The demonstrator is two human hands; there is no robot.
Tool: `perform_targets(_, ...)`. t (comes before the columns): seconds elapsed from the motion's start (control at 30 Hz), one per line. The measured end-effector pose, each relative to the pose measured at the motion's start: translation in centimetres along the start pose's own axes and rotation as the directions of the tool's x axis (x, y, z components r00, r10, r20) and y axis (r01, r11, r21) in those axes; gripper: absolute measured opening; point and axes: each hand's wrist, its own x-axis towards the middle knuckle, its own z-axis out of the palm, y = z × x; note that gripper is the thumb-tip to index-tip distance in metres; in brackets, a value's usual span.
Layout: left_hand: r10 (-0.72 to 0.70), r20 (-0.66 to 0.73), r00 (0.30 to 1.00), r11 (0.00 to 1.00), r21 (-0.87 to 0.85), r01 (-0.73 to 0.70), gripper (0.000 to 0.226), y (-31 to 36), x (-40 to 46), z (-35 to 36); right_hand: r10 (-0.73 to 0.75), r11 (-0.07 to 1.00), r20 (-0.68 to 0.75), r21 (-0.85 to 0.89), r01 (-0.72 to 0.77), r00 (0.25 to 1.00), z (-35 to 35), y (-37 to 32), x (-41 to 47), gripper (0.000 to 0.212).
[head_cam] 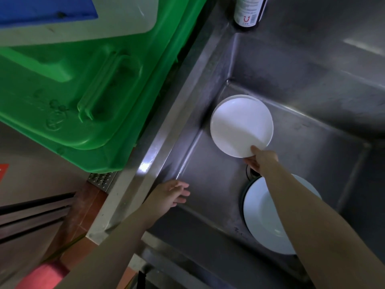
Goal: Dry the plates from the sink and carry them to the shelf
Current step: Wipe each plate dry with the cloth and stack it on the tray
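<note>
Sink (302,113) of stainless steel holds the plates. The right hand (260,161) reaches into the basin and pinches the near rim of a white plate (241,126), thumb on the upper face, fingers beneath. That plate is tilted up off the basin floor and extends away from the hand toward the far left corner; the edge of another white plate (237,97) shows just behind its far rim. Below the right forearm, nearer the person than the hand, a second stack of white plates (262,213) lies flat on the basin floor, its lowest piece showing a dark rim. The left hand (173,195) hovers over the near left edge of the basin, fingers relaxed and spread, holding nothing. Left of this hand stands a green bin (83,90) with a closed lid. Far beyond the right hand, a dark bottle (249,11) stands on the sink's corner ledge.
</note>
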Motion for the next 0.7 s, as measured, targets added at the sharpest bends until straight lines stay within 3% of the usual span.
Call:
perform_targets(0.4,0.021,-0.006,1.0,0.999,-0.03,-0.022,0.023,-0.8,-2.0,0.3,-0.088,0.993,0.197,0.098,0.07,0.976,-1.7,3.8,-4.9,0.019)
perform_targets(0.57,0.065,-0.005,0.998,0.997,-0.036,-0.065,0.025,-0.9,-3.0,0.3,-0.272,0.961,0.176,-0.003,0.277,0.946,-3.2,4.6,-8.5,0.002)
perform_targets(0.7,0.078,0.017,0.997,0.994,-0.079,-0.076,0.027,-0.8,-3.3,-0.3,-0.465,0.854,0.199,-0.155,0.496,0.863,-5.0,4.3,-12.7,0.006)
